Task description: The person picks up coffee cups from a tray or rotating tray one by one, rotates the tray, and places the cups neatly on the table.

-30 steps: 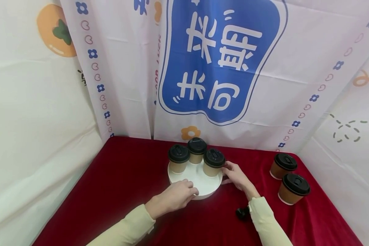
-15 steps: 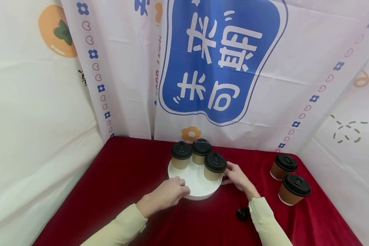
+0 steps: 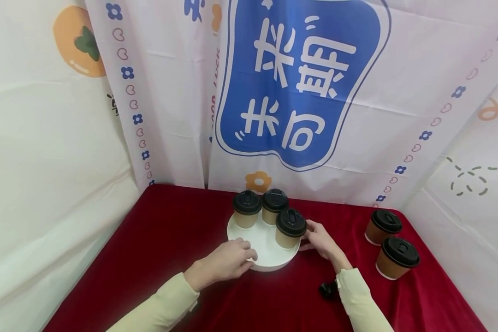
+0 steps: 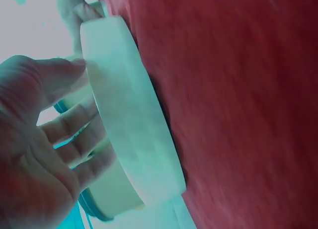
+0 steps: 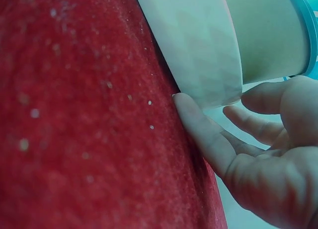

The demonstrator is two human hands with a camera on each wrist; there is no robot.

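Note:
A round white tray [image 3: 262, 246] with a faceted side wall lies on the red cloth. Three lidded paper coffee cups stand upright on its back half: a left cup [image 3: 246, 219], a back cup [image 3: 270, 216] and a right cup [image 3: 287, 239]. At the front left, my left hand [image 3: 224, 260] holds the tray's rim, fingers reaching over the edge and thumb at the rim in the left wrist view. My right hand [image 3: 321, 240] curves around the tray's right edge beside the right cup, with one fingertip low against the wall in the right wrist view.
Two more lidded cups, a rear cup [image 3: 377, 230] and a nearer cup [image 3: 392, 265], stand at the right on the red cloth [image 3: 174, 221]. A small black object [image 3: 328, 289] sits against the right sleeve. Printed white curtains [image 3: 174, 115] close off the back and sides.
The tray has turned clockwise, seen from above, carrying the three cups round with it. My left hand has shifted left along the front rim; my right hand has stayed nearly still.

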